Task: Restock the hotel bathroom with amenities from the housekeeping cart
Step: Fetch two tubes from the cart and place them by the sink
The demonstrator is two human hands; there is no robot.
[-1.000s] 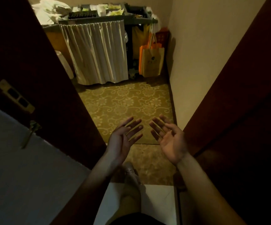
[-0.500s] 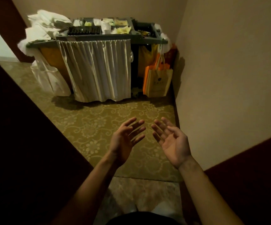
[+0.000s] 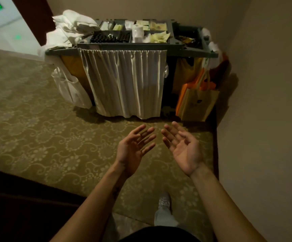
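The grey housekeeping cart (image 3: 190,53) stands ahead against the far wall, a white pleated curtain (image 3: 126,82) covering its front. Its top tray holds a toilet paper roll (image 3: 137,33), yellow sachets (image 3: 160,36) and dark small bottles (image 3: 110,37). White linen (image 3: 70,27) is piled on its left end. My left hand (image 3: 134,149) and my right hand (image 3: 183,147) float side by side over the carpet, palms turned up, fingers spread, both empty and well short of the cart.
An orange and tan tote bag (image 3: 196,100) hangs at the cart's right end beside the beige wall (image 3: 264,102). A clear plastic bag (image 3: 68,89) hangs at its left. Patterned carpet (image 3: 36,128) spreads leftward; a dark door edge (image 3: 19,198) fills the lower left.
I have walked out through the doorway toward the cart, which now looks nearer and larger. Both hands stay open, palms up, in the same pose.
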